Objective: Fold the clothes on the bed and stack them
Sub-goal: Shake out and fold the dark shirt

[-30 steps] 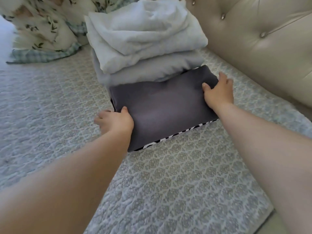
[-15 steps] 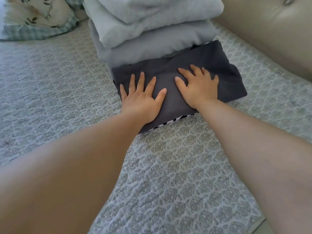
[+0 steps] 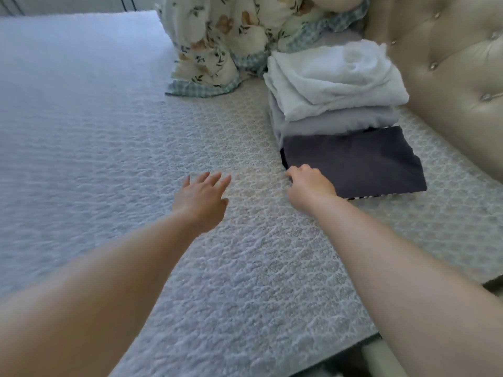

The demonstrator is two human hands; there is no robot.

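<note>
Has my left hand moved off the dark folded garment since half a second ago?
Yes. The left hand has come off the dark folded garment and now hovers open over the quilted bedspread to its left, while the right hand stays at the garment's near-left corner.

A bed (image 3: 109, 118) with a pale, textured quilt fills the view. A beige tufted headboard (image 3: 449, 77) with shiny buttons stands on the right. A floral duvet (image 3: 217, 36) with checked edging lies bunched at the far end. Soft daylight.
</note>
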